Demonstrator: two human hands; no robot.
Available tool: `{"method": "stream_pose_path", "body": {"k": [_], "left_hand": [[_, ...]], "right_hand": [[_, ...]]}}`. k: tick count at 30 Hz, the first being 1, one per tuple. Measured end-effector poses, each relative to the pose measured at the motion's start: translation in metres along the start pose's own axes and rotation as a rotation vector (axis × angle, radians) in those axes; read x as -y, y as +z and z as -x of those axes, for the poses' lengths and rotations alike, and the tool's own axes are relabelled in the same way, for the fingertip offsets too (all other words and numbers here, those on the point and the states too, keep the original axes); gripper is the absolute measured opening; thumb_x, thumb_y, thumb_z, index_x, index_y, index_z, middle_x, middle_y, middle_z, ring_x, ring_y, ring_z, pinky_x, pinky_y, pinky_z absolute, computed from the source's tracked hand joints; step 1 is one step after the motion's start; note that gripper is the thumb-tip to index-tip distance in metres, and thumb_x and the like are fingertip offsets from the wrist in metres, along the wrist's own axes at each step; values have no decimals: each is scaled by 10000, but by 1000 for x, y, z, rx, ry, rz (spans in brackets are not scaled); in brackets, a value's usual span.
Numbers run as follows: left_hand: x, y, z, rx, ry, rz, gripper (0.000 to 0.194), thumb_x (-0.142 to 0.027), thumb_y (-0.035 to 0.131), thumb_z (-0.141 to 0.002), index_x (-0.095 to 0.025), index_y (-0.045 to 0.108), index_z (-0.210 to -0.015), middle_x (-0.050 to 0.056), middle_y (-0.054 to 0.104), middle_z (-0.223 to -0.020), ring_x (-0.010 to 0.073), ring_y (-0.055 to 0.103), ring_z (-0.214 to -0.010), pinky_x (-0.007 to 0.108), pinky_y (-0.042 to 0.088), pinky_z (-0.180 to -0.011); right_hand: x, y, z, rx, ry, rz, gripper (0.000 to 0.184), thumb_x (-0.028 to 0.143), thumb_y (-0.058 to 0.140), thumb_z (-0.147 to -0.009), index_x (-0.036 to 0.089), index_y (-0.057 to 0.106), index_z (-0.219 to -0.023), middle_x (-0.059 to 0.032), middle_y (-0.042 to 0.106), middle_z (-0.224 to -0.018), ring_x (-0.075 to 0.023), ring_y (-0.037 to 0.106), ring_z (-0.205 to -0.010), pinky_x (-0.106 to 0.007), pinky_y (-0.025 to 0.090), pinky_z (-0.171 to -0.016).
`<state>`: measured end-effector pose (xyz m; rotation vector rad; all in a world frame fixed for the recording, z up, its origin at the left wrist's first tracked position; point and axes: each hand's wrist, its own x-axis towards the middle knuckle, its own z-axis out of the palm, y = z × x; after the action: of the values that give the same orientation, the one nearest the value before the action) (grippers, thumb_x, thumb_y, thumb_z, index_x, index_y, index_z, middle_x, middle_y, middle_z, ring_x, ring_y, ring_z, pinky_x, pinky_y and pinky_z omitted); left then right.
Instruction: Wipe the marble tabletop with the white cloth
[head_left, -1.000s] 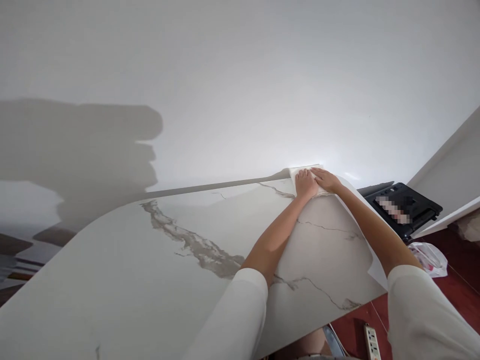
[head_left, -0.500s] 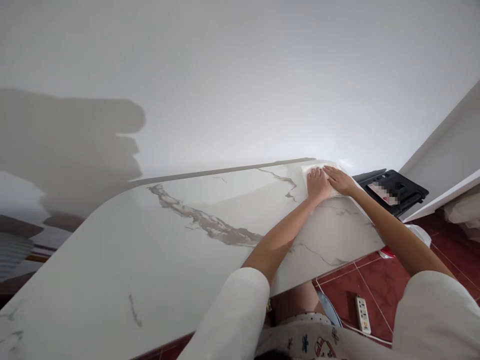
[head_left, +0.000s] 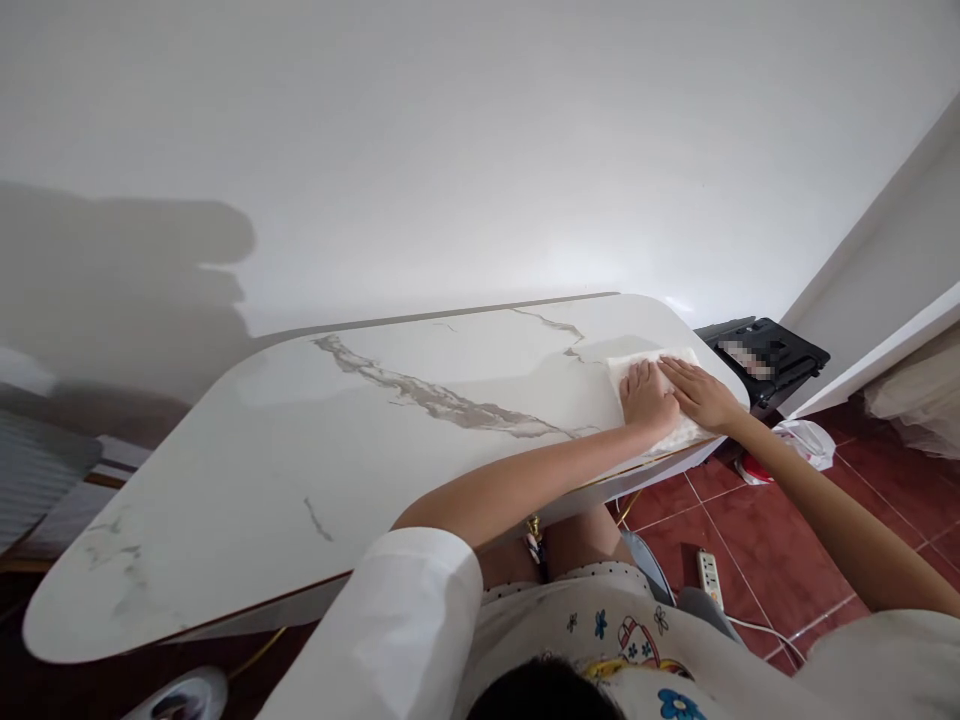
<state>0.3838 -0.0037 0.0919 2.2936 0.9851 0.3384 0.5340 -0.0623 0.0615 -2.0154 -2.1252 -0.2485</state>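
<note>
A white textured cloth (head_left: 681,438) lies on the white marble-patterned tabletop (head_left: 465,360) near its right end. My left hand (head_left: 648,402) presses on the cloth with its fingers bent, gripping it against the surface. Beside it, my right hand (head_left: 702,394) rests flat on the same cloth, fingers stretched out and pointing toward the left hand. The two hands are very close together, and the palms are hidden from above.
A white wall (head_left: 480,150) runs along the table's far edge. At the right stands a black case (head_left: 787,350), with a white plastic bag (head_left: 806,442) on the red tiled floor (head_left: 750,530). A power strip (head_left: 709,578) with a cable lies below the table.
Both hands and the cloth have moved toward me, from the table's far right corner to its near right edge. My left elbow has swung outward, and the view has shifted.
</note>
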Motion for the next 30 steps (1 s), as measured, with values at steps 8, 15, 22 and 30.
{"method": "stream_pose_path", "body": {"k": [8, 15, 22, 30], "left_hand": [[-31, 28, -2, -26, 49, 98, 596, -245, 329, -873, -94, 272, -1447, 70, 260, -1539, 185, 143, -1436, 348, 110, -1183], [-40, 43, -67, -86, 103, 6, 545, -246, 317, -892, -103, 332, -1417, 69, 304, -1520, 203, 191, -1419, 357, 162, -1164], [-17, 35, -150, -192, 229, -138, 498, -230, 287, -924, -90, 377, -1393, 111, 369, -1477, 238, 267, -1375, 383, 209, -1131], [16, 13, -226, -208, 225, -185, 472, -242, 308, -935, -67, 407, -1362, 115, 386, -1466, 240, 287, -1359, 370, 213, -1126]], "right_hand": [[-30, -9, 32, -27, 56, -12, 540, 351, 250, -957, 155, 348, -1451, -90, 385, -1471, -221, 328, -1366, -436, 289, -1132], [-85, -3, -4, 11, 154, -37, 546, 358, 273, -932, 172, 388, -1432, -71, 388, -1471, -232, 344, -1358, -441, 286, -1131], [-120, 16, -80, 28, 280, -37, 561, 363, 269, -922, 161, 382, -1432, -66, 379, -1481, -222, 326, -1368, -413, 279, -1134], [-142, 40, -157, 7, 334, -55, 537, 357, 290, -919, 226, 376, -1432, -14, 372, -1489, -205, 326, -1369, -410, 289, -1121]]}}
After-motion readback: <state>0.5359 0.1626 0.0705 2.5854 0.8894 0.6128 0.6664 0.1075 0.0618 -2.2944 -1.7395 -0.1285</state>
